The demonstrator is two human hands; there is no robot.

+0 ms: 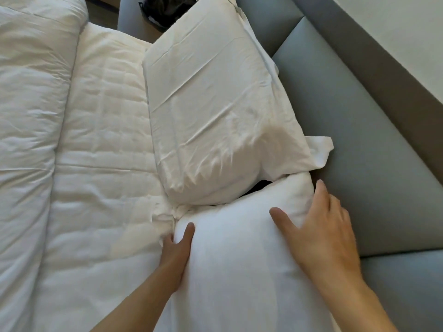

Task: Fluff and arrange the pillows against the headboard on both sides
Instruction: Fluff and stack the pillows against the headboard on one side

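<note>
Two white pillows lie along the grey padded headboard (354, 130). The far pillow (211, 104) leans against it, creased, with a loose flap of its case at the near corner. The near pillow (239, 259) lies just below it, its far end touching the far pillow. My left hand (176, 252) grips the near pillow's left edge, fingers tucked under and thumb on top. My right hand (318, 233) lies spread over its far right corner, fingertips between pillow and headboard.
A white quilted mattress cover (103, 144) stretches to the left. A thick folded duvet (28, 121) runs along the far left. A dark bag (163, 8) sits beyond the bed at the top. A pale wall (407, 32) rises behind the headboard.
</note>
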